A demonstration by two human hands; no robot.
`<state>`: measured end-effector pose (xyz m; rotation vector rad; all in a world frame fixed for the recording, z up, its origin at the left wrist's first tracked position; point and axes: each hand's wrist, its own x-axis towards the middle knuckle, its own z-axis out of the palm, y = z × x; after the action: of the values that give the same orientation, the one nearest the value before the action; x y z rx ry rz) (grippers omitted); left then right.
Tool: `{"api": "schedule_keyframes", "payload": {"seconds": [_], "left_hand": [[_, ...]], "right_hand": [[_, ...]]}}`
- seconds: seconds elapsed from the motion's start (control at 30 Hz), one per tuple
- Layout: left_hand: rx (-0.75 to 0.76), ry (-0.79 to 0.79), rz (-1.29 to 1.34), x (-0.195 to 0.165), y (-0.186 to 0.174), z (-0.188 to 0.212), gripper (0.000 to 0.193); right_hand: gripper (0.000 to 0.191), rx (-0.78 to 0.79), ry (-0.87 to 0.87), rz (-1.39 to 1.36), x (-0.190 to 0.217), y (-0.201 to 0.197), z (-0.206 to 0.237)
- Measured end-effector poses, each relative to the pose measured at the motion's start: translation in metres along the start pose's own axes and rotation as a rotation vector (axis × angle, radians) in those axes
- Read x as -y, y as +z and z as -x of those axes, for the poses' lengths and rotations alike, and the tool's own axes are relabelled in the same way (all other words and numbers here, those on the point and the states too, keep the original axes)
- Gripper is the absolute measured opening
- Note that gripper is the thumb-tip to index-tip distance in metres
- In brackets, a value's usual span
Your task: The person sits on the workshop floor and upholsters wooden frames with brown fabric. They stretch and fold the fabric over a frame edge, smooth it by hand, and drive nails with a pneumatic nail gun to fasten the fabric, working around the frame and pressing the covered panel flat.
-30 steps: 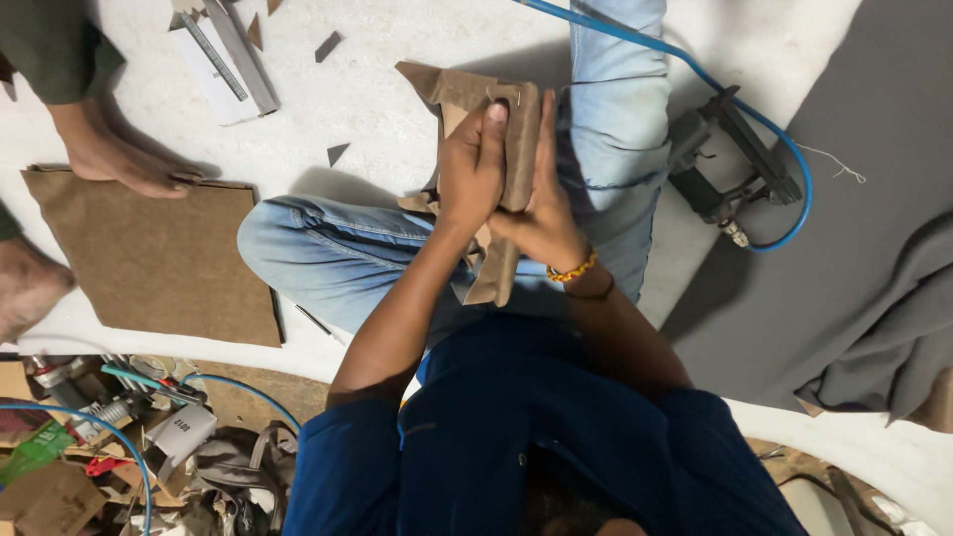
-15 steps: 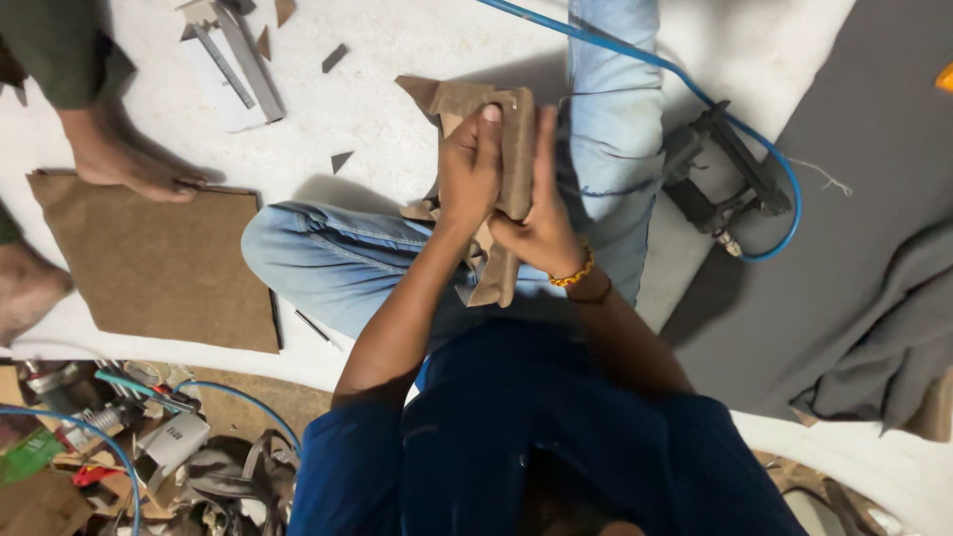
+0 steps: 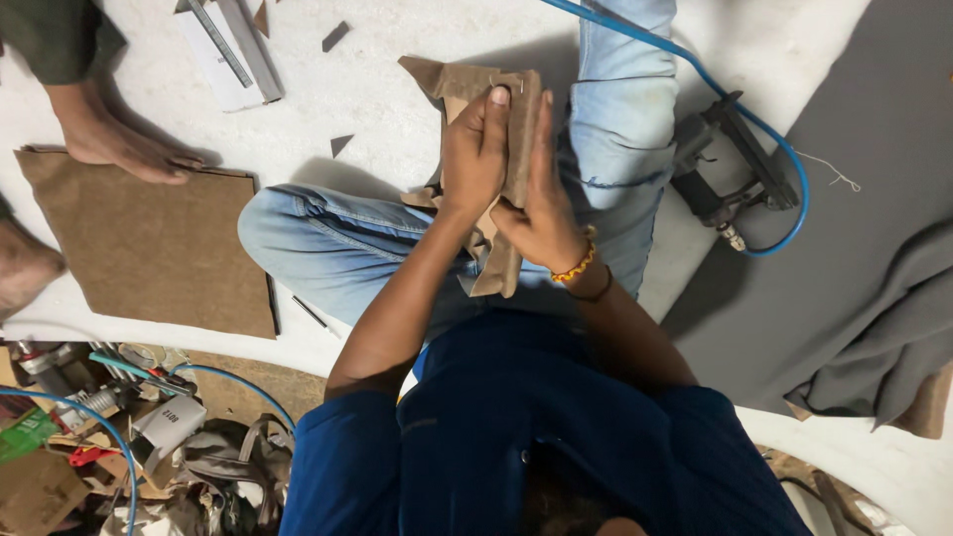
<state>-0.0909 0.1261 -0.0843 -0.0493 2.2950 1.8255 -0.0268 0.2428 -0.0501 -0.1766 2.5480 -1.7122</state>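
Observation:
I sit cross-legged in jeans on a white floor, holding a bundle of brown board pieces upright over my lap. My left hand wraps around the bundle from the left, with its fingertips hooked over the upper edge. My right hand, with an orange bead bracelet at the wrist, lies flat against the bundle's right side. The pieces are pressed between both palms. A folded brown flap sticks out at the top left.
Another person's bare foot rests on a large brown board at the left. A black air stapler with a blue hose lies at the right beside grey fabric. Tools and scraps clutter the lower left corner.
My hands stay clamped on the brown bundle; the left fingers have crept slightly higher along its top edge. The view has shifted a little.

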Motion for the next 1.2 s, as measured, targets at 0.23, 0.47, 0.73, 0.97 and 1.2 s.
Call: {"api": "schedule_keyframes", "payload": {"seconds": [0.23,0.47,0.73,0.97,1.2], "left_hand": [[0.004,0.197,-0.384,0.01,0.056,-0.002,0.042],[-0.095,0.211,-0.614,0.052,0.076,0.01,0.042],[-0.095,0.215,-0.538,0.053,0.069,0.009,0.044],[-0.16,0.255,-0.477,0.051,0.067,0.007,0.042],[-0.184,0.257,-0.448,0.056,0.067,0.01,0.037]], "right_hand": [[0.097,-0.049,0.093,-0.138,-0.017,-0.062,0.039],[0.021,-0.274,0.35,0.708,-0.13,-0.146,0.156],[0.056,-0.053,0.276,1.059,-0.188,-0.124,0.152],[0.035,-0.011,0.525,0.82,-0.123,-0.188,0.11],[0.049,0.368,0.297,0.621,0.043,-0.219,0.025]]}}
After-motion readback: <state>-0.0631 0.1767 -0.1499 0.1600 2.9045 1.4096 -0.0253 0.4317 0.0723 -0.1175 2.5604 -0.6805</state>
